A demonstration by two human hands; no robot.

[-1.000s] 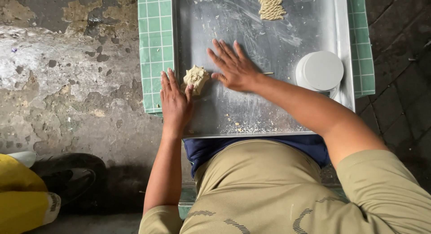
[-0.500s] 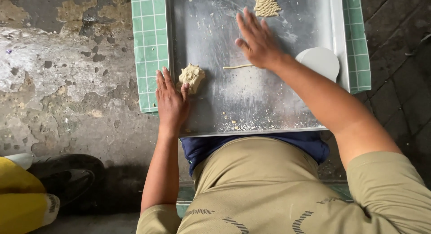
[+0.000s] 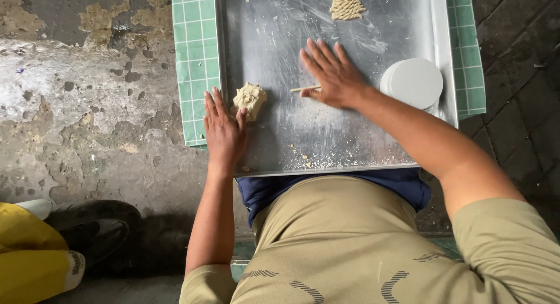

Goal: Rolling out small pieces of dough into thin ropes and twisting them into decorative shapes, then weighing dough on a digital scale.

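Note:
A floured metal tray [image 3: 373, 140] lies in front of me on a green checked cloth [image 3: 195, 59]. My left hand [image 3: 223, 129] rests flat on the tray's left edge, fingers apart, its fingertips beside a pale lump of dough [image 3: 249, 98]. Flat on the tray's middle lies my right hand [image 3: 332, 76], palm pressed on a thin rolled strand of dough [image 3: 304, 88] whose end sticks out to the left. A pile of finished twisted dough pieces [image 3: 346, 3] sits at the tray's far end.
A round white lidded container [image 3: 412, 82] stands on the tray's right side. Dough crumbs [image 3: 303, 161] lie near the tray's near edge. Rough concrete floor is on the left, with a dark shoe [image 3: 99, 231] and yellow fabric [image 3: 32, 257] at lower left.
My right hand swept away from the dough lump up the tray, then came back toward the middle, rolling a thin strand beneath it. My left hand stayed beside the lump.

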